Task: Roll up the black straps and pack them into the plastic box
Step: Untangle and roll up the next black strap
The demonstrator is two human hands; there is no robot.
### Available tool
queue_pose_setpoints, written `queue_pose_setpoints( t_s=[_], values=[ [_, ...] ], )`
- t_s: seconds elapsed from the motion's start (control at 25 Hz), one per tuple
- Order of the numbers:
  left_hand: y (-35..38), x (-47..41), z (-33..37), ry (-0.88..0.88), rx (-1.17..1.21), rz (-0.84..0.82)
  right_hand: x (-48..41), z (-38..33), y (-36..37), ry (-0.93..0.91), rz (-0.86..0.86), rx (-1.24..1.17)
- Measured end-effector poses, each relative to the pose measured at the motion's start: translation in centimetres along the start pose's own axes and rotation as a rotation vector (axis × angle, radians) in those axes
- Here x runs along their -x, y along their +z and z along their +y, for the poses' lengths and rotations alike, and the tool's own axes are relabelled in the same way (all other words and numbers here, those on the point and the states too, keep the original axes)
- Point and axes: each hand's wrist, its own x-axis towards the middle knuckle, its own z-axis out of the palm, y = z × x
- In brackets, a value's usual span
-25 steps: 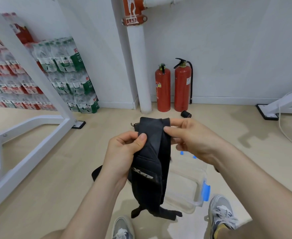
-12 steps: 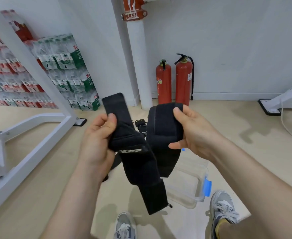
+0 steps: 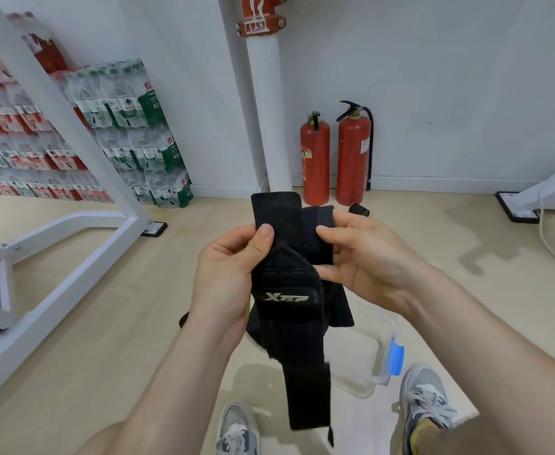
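I hold a wide black strap (image 3: pixel 289 323) with a white logo in front of my chest, above the floor. My left hand (image 3: pixel 226 277) grips its left edge, thumb pressed on the front near the top. My right hand (image 3: pixel 361 261) pinches the folded right part, thumb on the fabric. The strap's tail hangs down to about knee height. Below and right of it, a clear plastic box (image 3: pixel 371 353) with a blue latch (image 3: pixel 396 356) sits on the floor, partly hidden by the strap. A small black roll (image 3: pixel 358 210) lies on the floor beyond my right hand.
Two red fire extinguishers (image 3: pixel 331 159) stand against the wall beside a white pipe (image 3: pixel 269 126). A white metal frame (image 3: pixel 72 224) runs along the left, with stacked water bottle packs (image 3: pixel 131 133) behind it. My grey shoes (image 3: pixel 423 402) are beside the box. A white cable (image 3: pixel 551 244) trails at right.
My hands have come closer together and lowered slightly, bringing the two parts of the strap side by side. The tail now hangs straighter down.
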Motion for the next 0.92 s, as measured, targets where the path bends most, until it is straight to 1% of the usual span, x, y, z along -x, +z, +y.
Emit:
queue_pose_setpoints(
  t_s=[0.28,0.52,0.68,0.92],
  values=[
    [0.3,-0.5,-0.4,-0.078,-0.014,0.083,0.3,0.4,0.9,-0.070,-0.008,0.098],
    [0.7,-0.5,-0.6,-0.091,0.032,0.125,0.3,0.8,1.4,-0.103,0.010,0.139],
    [0.7,-0.8,-1.0,-0.054,0.020,0.159,0.3,0.8,1.4,-0.117,-0.002,0.155],
    [0.7,-1.2,-1.3,0.013,-0.032,0.280,0.5,1.1,1.8,-0.155,-0.020,0.192]
  ],
)
